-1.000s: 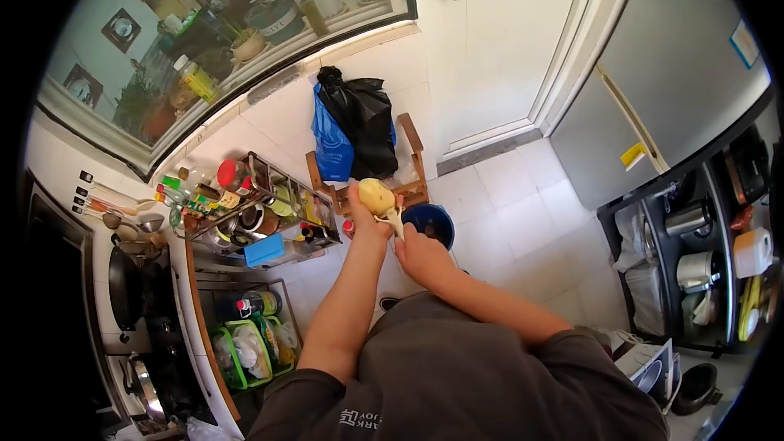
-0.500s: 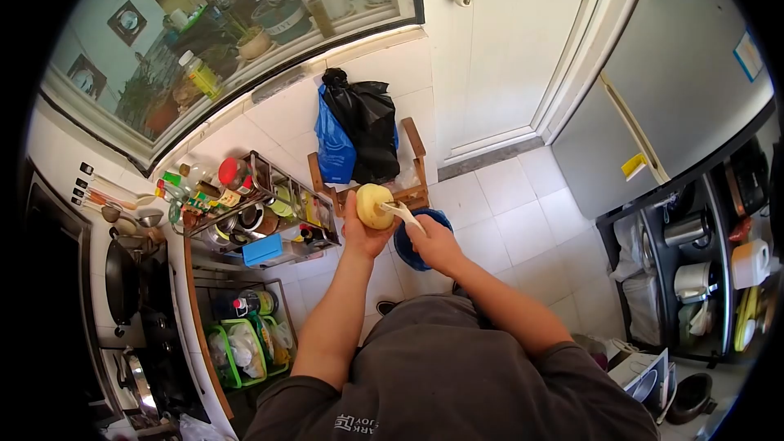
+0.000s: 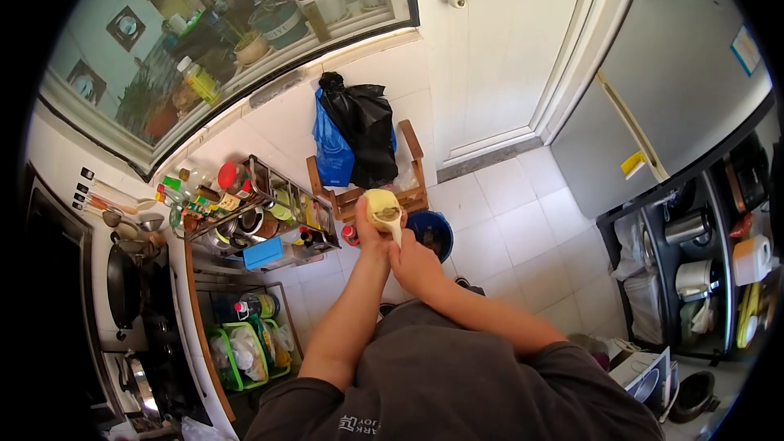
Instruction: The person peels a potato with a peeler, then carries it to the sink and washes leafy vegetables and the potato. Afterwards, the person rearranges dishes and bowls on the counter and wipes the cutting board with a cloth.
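My left hand is wrapped round a pale yellow potato, which looks mostly peeled. A white peeler is gripped by its handle in my right hand, and its head lies against the near side of the potato. A darker patch shows at the peeler's head; whether it is skin or the blade's opening is hard to make out. Just beyond my right hand stands a blue bin on the floor, with some dark scraps inside.
Ahead, a wooden chair bears black and blue plastic bags. To the left is a rack of jars and bottles, with the stove beyond. A fridge and a shelf unit line the right.
My right hand has moved left and nearer my body, bringing the peeler round to the potato's near side. The potato has shifted slightly and more of the bin now shows.
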`<state>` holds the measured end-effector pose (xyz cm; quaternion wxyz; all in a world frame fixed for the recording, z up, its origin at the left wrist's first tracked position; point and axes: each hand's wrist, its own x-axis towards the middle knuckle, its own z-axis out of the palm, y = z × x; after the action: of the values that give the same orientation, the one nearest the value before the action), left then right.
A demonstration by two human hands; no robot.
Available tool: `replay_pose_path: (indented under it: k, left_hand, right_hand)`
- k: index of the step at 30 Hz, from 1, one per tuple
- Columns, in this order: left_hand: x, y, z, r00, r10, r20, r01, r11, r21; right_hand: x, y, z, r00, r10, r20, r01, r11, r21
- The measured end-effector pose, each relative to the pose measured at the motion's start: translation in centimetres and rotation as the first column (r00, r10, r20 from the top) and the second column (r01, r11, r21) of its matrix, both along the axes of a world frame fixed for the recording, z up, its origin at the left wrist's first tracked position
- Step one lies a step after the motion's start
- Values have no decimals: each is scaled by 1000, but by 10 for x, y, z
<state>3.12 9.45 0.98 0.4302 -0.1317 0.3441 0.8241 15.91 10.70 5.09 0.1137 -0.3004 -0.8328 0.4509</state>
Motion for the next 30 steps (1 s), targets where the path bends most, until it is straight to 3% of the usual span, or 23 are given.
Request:
replay_pose_path:
  k: [3, 6, 11, 14, 15, 17, 19, 22, 26, 30]
  left_hand:
    - [-6, -9, -14, 995, -103, 4, 102, 991, 92]
    - [1, -4, -4, 986, 75, 148, -80, 997, 24]
    - [-18, -12, -21, 997, 8, 79, -15, 996, 85]
    - [-9, -5, 13, 990, 82, 116, -91, 993, 74]
    - [-15, -7, 11, 997, -13, 79, 3, 992, 127]
    - [-24, -9, 7, 995, -19, 96, 6, 991, 135]
    - [-25, -14, 10, 997, -45, 69, 32, 984, 175]
    - [-17, -10, 15, 1000, 1, -24, 1, 996, 93]
    - [-11, -8, 6, 996, -59, -65, 71, 978, 195]
    - [-12, -10, 1, 996, -73, -61, 82, 982, 172]
  right_hand:
    - [3, -7, 0, 1000, -9, -5, 8, 999, -33]
    - [5, -6, 4, 1000, 12, 7, -11, 999, -46]
    - [7, -14, -14, 998, 32, 58, -28, 996, -80]
    - [10, -14, -18, 999, 27, 46, -24, 997, -71]
    - [10, -8, -12, 999, 32, 44, -28, 996, -83]
    - [12, 5, -1, 998, 46, 44, -42, 995, -91]
    - [12, 15, 10, 998, -31, -56, 26, 996, -85]
    - [0, 21, 19, 996, -42, -76, 41, 999, -22]
    - [-14, 16, 11, 998, -53, -43, 52, 998, -27]
    - [-12, 0, 1, 993, -72, -90, 68, 996, -51]
